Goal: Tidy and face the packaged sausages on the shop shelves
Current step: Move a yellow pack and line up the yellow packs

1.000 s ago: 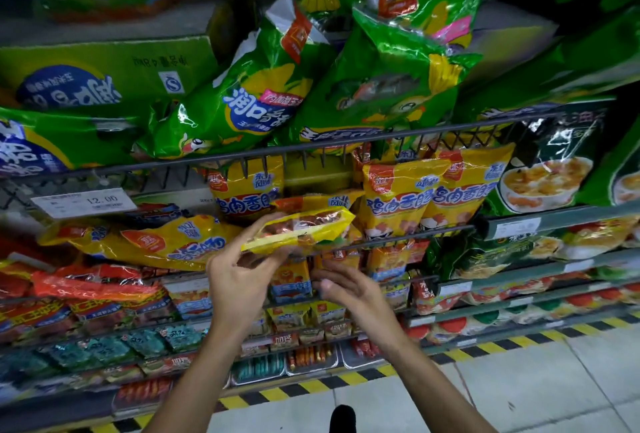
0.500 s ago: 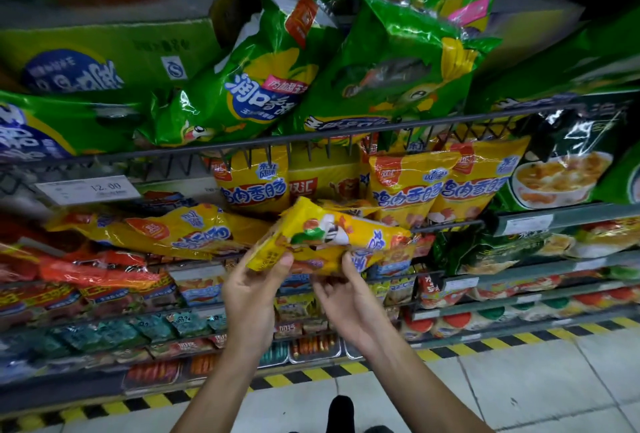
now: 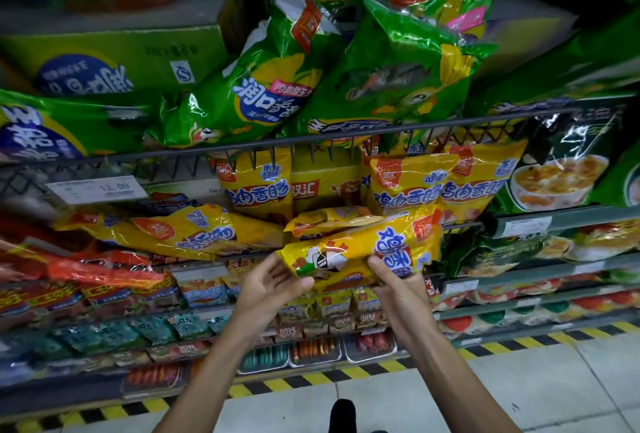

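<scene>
Pinching the yellow sausage pack [image 3: 360, 252], both hands — now raised, tilted rightward.

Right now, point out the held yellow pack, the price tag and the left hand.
Held yellow pack [image 3: 360, 252], head view: front face, mid-pack.
Price tag [image 3: 97, 189], head view: middle of label.
Left hand [image 3: 266, 290], head view: palm.

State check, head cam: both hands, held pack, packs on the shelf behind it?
left hand: holds the held pack's lower left end
right hand: grips its lower edge
held yellow pack: off the shelf, lying sideways, tilted, printed front showing
yellow packs behind: upright, fronts out
left yellow pack: flat on its side
</scene>
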